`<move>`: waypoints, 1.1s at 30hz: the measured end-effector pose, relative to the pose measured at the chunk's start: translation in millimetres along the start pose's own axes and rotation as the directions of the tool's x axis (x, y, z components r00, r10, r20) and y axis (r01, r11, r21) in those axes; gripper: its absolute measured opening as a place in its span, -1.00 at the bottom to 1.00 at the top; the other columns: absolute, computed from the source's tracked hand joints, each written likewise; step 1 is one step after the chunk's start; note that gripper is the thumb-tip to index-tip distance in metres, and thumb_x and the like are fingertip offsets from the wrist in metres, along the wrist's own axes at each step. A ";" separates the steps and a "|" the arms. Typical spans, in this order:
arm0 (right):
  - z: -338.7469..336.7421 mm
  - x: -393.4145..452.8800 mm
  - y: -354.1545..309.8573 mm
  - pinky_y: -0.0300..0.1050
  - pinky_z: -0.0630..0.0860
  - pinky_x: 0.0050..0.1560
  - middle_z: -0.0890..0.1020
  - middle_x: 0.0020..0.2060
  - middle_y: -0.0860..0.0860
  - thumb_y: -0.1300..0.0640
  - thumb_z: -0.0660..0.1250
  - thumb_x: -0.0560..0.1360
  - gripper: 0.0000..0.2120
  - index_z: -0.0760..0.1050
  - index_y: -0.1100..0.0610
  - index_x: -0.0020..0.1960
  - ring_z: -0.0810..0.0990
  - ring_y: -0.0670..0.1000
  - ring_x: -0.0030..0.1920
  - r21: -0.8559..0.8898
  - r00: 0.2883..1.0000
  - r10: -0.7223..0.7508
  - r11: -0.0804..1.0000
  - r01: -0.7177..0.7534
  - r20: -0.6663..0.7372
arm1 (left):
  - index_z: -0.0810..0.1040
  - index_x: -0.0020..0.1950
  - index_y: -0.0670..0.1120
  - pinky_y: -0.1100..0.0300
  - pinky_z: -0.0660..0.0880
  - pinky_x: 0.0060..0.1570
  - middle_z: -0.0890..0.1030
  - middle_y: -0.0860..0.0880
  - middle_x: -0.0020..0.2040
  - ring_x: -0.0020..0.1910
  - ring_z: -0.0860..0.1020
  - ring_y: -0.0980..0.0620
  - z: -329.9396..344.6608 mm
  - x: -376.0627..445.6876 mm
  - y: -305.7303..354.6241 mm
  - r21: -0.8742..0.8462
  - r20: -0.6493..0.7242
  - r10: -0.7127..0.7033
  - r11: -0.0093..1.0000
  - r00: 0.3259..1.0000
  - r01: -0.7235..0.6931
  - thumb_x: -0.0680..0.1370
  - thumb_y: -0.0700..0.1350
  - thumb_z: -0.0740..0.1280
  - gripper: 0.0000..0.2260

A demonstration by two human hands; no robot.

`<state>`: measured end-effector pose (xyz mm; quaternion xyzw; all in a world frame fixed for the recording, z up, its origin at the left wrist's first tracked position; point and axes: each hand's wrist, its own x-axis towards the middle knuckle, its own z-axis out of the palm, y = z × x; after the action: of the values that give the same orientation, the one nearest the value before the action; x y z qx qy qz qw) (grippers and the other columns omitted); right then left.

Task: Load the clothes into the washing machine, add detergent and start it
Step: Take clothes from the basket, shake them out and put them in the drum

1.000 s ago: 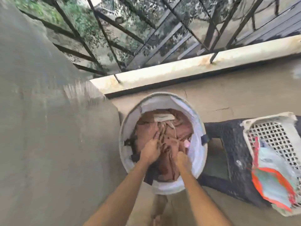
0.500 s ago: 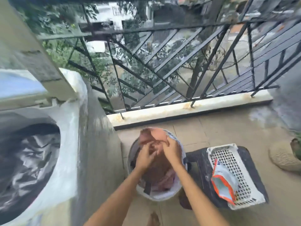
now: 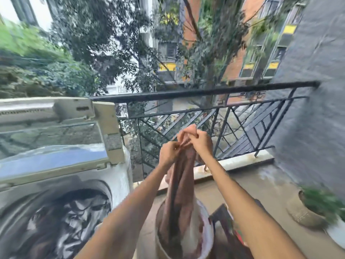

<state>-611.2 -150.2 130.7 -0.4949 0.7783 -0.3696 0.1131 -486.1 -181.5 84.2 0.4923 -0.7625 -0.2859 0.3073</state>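
Clothes come first: a long, limp reddish-brown cloth garment (image 3: pixel 180 186) hangs out of the round white laundry bucket (image 3: pixel 206 245) at the near centre, its lower end still inside. Both hands pinch its bunched top edge, raised well above the bucket: the left hand (image 3: pixel 170 152) and the right hand (image 3: pixel 200 142) sit close together, fingers curled into the fabric. To the near left, the white top-loading washing machine (image 3: pixel 119 184) stands with its lid (image 3: pixel 56 131) tilted up and dark laundry (image 3: pixel 74 225) already lying in the drum. By my judgement loading is under way; this garment has yet to go in, and detergent and starting seem still ahead. Underfoot is a bare tan balcony floor (image 3: pixel 261 187), with a potted plant in a woven basket (image 3: pixel 306 212) at the right. Farther off runs a black metal railing (image 3: pixel 205 92), then trees and buildings.
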 end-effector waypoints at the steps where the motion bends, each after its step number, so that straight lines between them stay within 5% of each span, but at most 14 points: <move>1: -11.0 1.2 -9.9 -0.02 0.42 -0.21 0.65 -0.09 0.25 -0.03 0.32 0.49 -0.71 0.57 0.22 -0.04 0.60 0.26 -0.04 0.011 0.999 -0.012 1.000 0.013 -0.033 | 0.64 -0.14 -0.16 0.01 0.44 -0.28 0.60 -0.26 -0.28 -0.21 0.60 -0.22 -10.9 6.4 10.7 -0.004 -0.021 0.010 1.000 1.000 -0.010 0.34 0.19 0.15 -0.52; 6: -43.9 -13.7 -29.7 -0.09 0.39 -0.17 0.62 0.00 0.18 -0.17 0.28 0.50 -0.59 0.52 0.17 0.08 0.58 0.19 0.02 -0.027 0.981 -0.182 0.983 0.181 -0.066 | 0.65 -0.15 -0.20 0.06 0.42 -0.29 0.62 -0.29 -0.22 -0.16 0.63 -0.17 -42.7 21.4 43.6 -0.079 -0.138 -0.040 0.996 0.990 0.029 0.47 -0.07 0.31 -0.78; 9: -46.9 -28.8 -15.7 -0.19 0.31 -0.16 0.56 0.06 0.12 -0.10 0.36 0.46 -0.56 0.44 0.21 0.16 0.55 0.13 0.03 -0.061 0.945 -0.276 0.961 0.269 -0.176 | 0.63 -0.24 -0.22 0.08 0.38 -0.38 0.58 -0.31 -0.28 -0.28 0.62 -0.04 -62.6 26.2 62.9 -0.144 -0.198 -0.044 0.989 0.979 0.015 0.43 0.00 0.30 -0.71; 13: -41.1 -37.2 -11.1 -0.23 0.34 -0.21 0.53 -0.09 0.11 0.07 0.48 0.37 -0.66 0.45 0.23 -0.02 0.56 0.15 -0.15 -0.123 0.850 -0.394 0.919 0.375 -0.351 | 0.61 -0.29 -0.24 0.03 0.49 -0.32 0.60 -0.28 -0.33 -0.28 0.61 -0.19 -96.0 46.2 99.2 -0.170 -0.314 -0.014 0.985 0.949 -0.042 0.33 0.02 0.22 -0.66; 18: -20.8 -41.6 -26.3 -0.02 0.53 -0.01 0.54 0.12 0.07 -0.08 0.49 0.33 -0.50 0.47 0.11 0.17 0.53 0.07 0.09 0.002 0.881 -0.294 0.948 0.318 -0.371 | 0.67 -0.27 -0.18 0.14 0.50 -0.28 0.65 -0.19 -0.32 -0.29 0.62 -0.11 -130.2 62.9 147.1 -0.326 -0.407 -0.083 0.943 0.910 -0.060 0.44 -0.10 0.34 -0.81; 22: -6.3 -46.1 -30.2 -0.03 0.54 -0.12 0.61 -0.01 0.03 -0.23 0.43 0.33 -0.57 0.53 0.13 -0.07 0.58 0.09 -0.04 -0.140 0.879 -0.266 0.963 0.229 -0.396 | 0.64 -0.33 -0.14 0.10 0.58 -0.25 0.67 -0.16 -0.33 -0.33 0.62 -0.08 -148.9 69.9 171.0 -0.412 -0.441 -0.108 0.907 0.891 -0.094 0.41 -0.12 0.33 -0.83; 27: -6.3 -49.2 -33.8 -0.05 0.49 -0.12 0.60 0.03 0.08 -0.12 0.42 0.39 -0.57 0.52 0.15 0.11 0.57 0.14 0.00 -0.017 0.903 -0.126 0.991 0.130 -0.411 | 0.50 -0.54 -0.09 0.10 0.55 -0.33 0.58 -0.13 -0.47 -0.46 0.52 -0.05 -162.4 69.1 167.5 -0.474 -0.462 -0.134 0.873 0.877 -0.116 0.38 -0.13 0.34 -0.74; 33: -12.1 -65.0 -31.6 -0.05 0.52 -0.42 0.51 -0.10 0.12 0.04 0.51 0.34 -0.57 0.30 0.12 -0.01 0.57 0.15 -0.19 -0.091 0.740 -0.336 0.932 0.352 -0.583 | 0.56 -0.48 -0.12 0.01 0.62 -0.29 0.61 -0.20 -0.43 -0.37 0.64 -0.15 -151.7 71.3 145.6 -0.517 -0.428 -0.198 0.854 0.882 -0.059 0.28 -0.06 0.32 -0.81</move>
<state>-564.6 -96.7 148.6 -0.4892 0.6650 -0.5285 -0.1978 -479.4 -216.6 303.3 0.4740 -0.5421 -0.3640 0.5907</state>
